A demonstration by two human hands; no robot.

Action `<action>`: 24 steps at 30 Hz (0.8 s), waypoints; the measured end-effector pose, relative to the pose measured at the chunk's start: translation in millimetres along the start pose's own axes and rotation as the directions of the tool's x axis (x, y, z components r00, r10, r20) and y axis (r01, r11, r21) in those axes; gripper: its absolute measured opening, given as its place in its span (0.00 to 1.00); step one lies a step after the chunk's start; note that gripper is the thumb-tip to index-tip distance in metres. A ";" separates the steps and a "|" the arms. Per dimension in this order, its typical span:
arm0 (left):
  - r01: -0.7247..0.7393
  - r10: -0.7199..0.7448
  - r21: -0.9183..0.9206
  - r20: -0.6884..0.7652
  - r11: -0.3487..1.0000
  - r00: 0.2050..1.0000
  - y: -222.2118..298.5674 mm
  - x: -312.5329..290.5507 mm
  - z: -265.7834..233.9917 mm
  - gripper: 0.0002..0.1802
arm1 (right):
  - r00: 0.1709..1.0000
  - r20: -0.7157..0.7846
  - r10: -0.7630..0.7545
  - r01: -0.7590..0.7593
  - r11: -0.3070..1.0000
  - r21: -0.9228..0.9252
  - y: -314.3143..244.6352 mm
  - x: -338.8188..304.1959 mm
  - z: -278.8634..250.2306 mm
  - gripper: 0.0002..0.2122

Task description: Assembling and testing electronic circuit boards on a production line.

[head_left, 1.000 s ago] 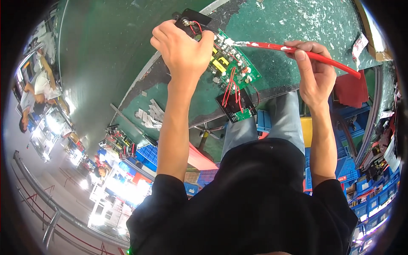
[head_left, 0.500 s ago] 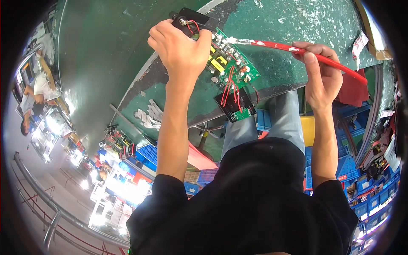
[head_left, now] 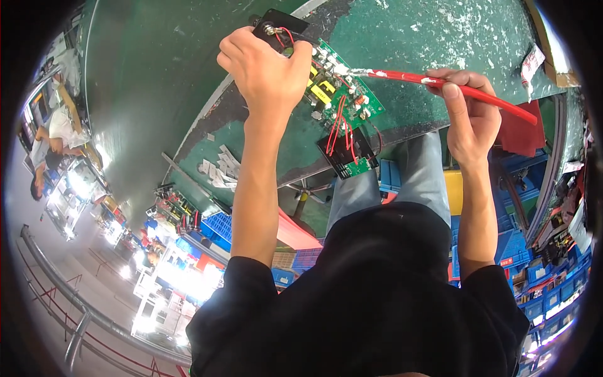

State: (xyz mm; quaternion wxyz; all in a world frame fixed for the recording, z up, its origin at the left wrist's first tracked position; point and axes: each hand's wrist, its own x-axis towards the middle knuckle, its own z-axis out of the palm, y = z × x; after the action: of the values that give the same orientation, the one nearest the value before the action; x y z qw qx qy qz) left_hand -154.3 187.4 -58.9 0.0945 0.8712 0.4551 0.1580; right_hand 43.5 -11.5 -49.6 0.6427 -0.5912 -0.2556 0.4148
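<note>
A green circuit board (head_left: 369, 100) with yellow-wrapped transformers and white-coated parts lies at the table's edge. My left hand (head_left: 267, 72) is closed on its left end, by a black plate (head_left: 290, 21) with a metal connector and red wires; the fingertips are hidden. In my right hand (head_left: 471, 110), pinched between thumb and fingers, is a long red-handled brush (head_left: 402, 76). Its white-smeared tip touches or hovers just over the board's parts; I cannot tell which. A second black plate (head_left: 342, 151), joined by red wires, hangs past the near edge.
The green table (head_left: 433, 38) is spotted with white residue. White paper strips (head_left: 220, 168) lie at the left. A white smeared tube (head_left: 532, 66) lies at the right beside a cardboard box (head_left: 556, 47). Blue bins (head_left: 543, 295) stand at the lower right, and a red cloth-like sheet (head_left: 522, 135) hangs nearby.
The brush tip has shifted a little right and toward me over the board, and my right hand has moved slightly left. My left hand and the board have hardly moved.
</note>
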 end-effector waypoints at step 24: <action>0.057 -0.058 0.019 0.023 0.998 0.998 6.3 -0.1 -2.5 0.27 | 0.999 -0.017 -0.038 0.037 0.998 -0.041 -7.6 -2.7 -13.7 0.06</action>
State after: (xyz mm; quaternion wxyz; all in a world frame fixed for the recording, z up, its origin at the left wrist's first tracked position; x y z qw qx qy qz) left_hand -150.5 183.8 -54.7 0.0966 0.8603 0.4803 0.1407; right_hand 55.0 -21.0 -44.1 0.6406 -0.6029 -0.2693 0.3920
